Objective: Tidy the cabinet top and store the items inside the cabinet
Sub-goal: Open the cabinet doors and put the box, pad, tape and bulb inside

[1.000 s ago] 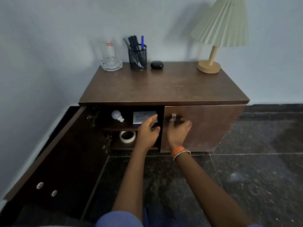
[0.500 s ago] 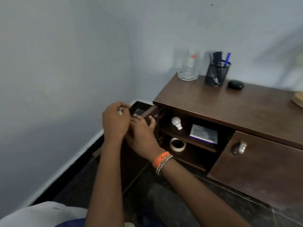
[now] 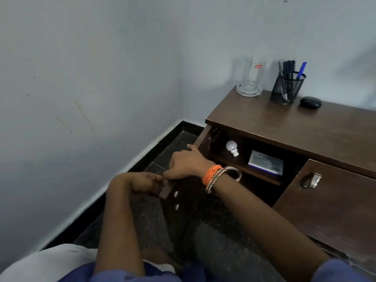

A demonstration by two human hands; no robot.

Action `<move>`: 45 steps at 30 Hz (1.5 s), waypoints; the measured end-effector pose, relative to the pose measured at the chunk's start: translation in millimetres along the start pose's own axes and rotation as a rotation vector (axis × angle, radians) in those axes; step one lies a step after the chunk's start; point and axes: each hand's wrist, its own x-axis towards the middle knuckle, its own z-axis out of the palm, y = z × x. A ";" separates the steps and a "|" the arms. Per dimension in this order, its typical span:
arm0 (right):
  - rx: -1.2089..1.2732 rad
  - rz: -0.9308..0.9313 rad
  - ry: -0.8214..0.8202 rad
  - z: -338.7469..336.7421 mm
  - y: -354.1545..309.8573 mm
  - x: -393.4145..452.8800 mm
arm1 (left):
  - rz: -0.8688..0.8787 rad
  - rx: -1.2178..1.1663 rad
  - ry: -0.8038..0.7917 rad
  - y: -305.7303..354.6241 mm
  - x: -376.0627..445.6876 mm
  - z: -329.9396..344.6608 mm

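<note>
The brown cabinet (image 3: 295, 127) stands in the corner with its left door (image 3: 165, 193) swung open. My left hand (image 3: 142, 183) grips the door's outer corner. My right hand (image 3: 186, 161), with orange bangles at the wrist, lies over the door's top edge. On the top stand a glass mug (image 3: 251, 78), a black mesh pen holder (image 3: 286, 88) and a small black case (image 3: 310, 102). Inside, a white bulb (image 3: 232, 147) and a white box (image 3: 265, 162) lie on the shelf. A tape roll (image 3: 237, 173) below is partly hidden by my wrist.
The right door (image 3: 335, 202) is shut, with a metal handle (image 3: 311, 181). A pale wall (image 3: 81, 98) runs close on the left, its skirting meeting the dark stone floor (image 3: 146, 220). My knees fill the bottom of the view.
My hands left the shelf opening and the right door's handle and took hold of the open left door. The view swung left; the lamp is out of sight.
</note>
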 end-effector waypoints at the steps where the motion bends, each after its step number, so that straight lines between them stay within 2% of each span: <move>1: -0.025 -0.008 -0.013 0.9 6.1 -6.9 | -0.013 0.081 -0.053 6.6 4.9 6.5; 4: -0.163 -0.036 -0.074 4.2 29.9 -28.6 | -0.021 0.242 -0.194 35.9 23.1 35.6; 6: -0.259 -0.052 -0.108 6.9 51.2 -43.2 | 0.049 0.242 -0.259 51.9 39.3 60.5; 8: -0.236 -0.089 -0.048 8.2 72.3 -58.6 | 0.126 0.201 -0.310 62.2 55.2 85.3; 11: 0.048 -0.059 0.293 10.9 102.6 -89.2 | 0.185 0.149 -0.313 77.6 74.6 111.5; 15: 0.258 0.091 0.684 21.2 139.6 -134.0 | 0.277 0.150 -0.159 104.6 89.4 134.7; 19: 0.489 0.470 1.167 46.7 169.8 -173.2 | 0.300 0.052 0.002 132.7 103.5 167.6; 22: 0.692 0.776 1.360 72.0 190.8 -191.3 | 0.312 -0.021 0.198 152.5 119.6 192.1; 27: 0.843 1.034 1.278 95.2 222.4 -190.8 | 0.273 -0.024 0.480 175.4 137.8 215.0; 29: 0.859 1.062 1.219 97.4 229.4 -184.1 | 0.268 -0.048 0.524 182.5 144.6 219.5; 33: 0.815 1.055 1.224 99.5 234.6 -181.8 | 0.252 -0.085 0.610 196.6 156.2 226.0; 36: 0.845 0.984 1.203 102.0 232.9 -185.2 | 0.246 -0.103 0.639 201.0 161.9 227.4; 39: 0.769 0.970 1.186 105.8 234.5 -183.2 | 0.223 -0.118 0.637 202.2 160.7 227.3; 45: 0.731 1.042 1.218 101.8 237.8 -182.5 | 0.252 -0.060 0.638 200.5 162.0 226.0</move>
